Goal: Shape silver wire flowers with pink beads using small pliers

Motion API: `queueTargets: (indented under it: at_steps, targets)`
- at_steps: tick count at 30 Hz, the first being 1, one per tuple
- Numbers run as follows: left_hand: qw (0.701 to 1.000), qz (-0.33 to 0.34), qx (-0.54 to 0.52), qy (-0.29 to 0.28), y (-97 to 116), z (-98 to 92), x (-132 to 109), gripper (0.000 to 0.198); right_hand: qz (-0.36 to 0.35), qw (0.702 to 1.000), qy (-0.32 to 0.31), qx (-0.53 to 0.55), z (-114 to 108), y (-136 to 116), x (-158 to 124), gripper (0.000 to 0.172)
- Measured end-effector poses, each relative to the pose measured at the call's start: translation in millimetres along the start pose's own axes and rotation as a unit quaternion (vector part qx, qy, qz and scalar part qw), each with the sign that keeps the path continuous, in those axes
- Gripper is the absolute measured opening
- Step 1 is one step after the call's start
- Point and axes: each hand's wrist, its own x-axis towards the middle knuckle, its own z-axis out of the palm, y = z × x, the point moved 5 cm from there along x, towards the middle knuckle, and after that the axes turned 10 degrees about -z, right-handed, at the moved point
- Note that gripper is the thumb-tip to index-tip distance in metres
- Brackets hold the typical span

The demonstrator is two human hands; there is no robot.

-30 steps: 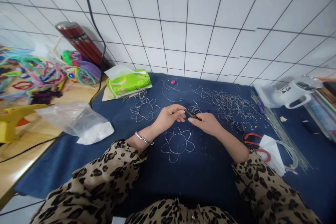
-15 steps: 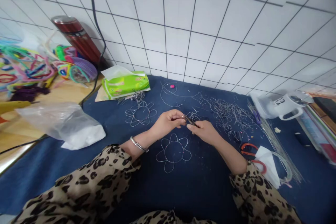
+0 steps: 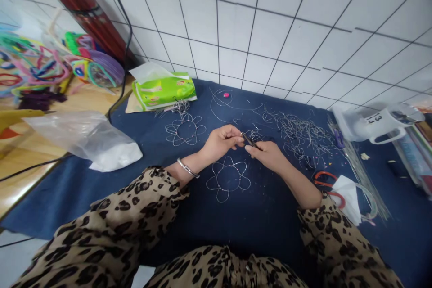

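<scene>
My right hand [image 3: 266, 154] is closed around dark-handled pliers [image 3: 250, 140], whose tip points toward my left fingers. My left hand [image 3: 224, 140], a silver bangle on its wrist, pinches something small at the pliers' tip, apparently a piece of wire; its shape is too small to make out. Just below the hands lies a flower-shaped wire frame [image 3: 220, 187] with looped petals around a ring. To the left of my left hand rests a second wire flower [image 3: 171, 138]. Behind the pliers sits a small clump of bent wire [image 3: 256, 134].
Tangled wire scraps [image 3: 303, 128] spread to the right, beside long straight wires [image 3: 371, 189]. Orange-handled scissors [image 3: 324, 178] lie near my right forearm. A green tissue pack [image 3: 162, 92], a plastic bag [image 3: 84, 137] and a red thermos [image 3: 94, 22] stand left; a white mug [image 3: 381, 126] is at right.
The camera view has tilted downward, so the table things appear higher. Both hands stay together at the pliers, which have turned slightly; the wire flowers remain in place on the cloth.
</scene>
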Motion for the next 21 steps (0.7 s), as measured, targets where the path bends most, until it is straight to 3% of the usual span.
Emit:
queueTargets:
  at_steps: [13, 21]
  targets:
    - [0.990, -0.039, 0.091, -0.099, 11, -9.7, 0, 0.017, 0.000, 0.998, -0.019, -0.058, 5, -1, 2, 0.057]
    - [0.949, -0.060, 0.271, -0.146, 33, -24.6, -11, 0.020, 0.000, 0.996, -0.021, -0.085, 3, -5, 0, 0.057]
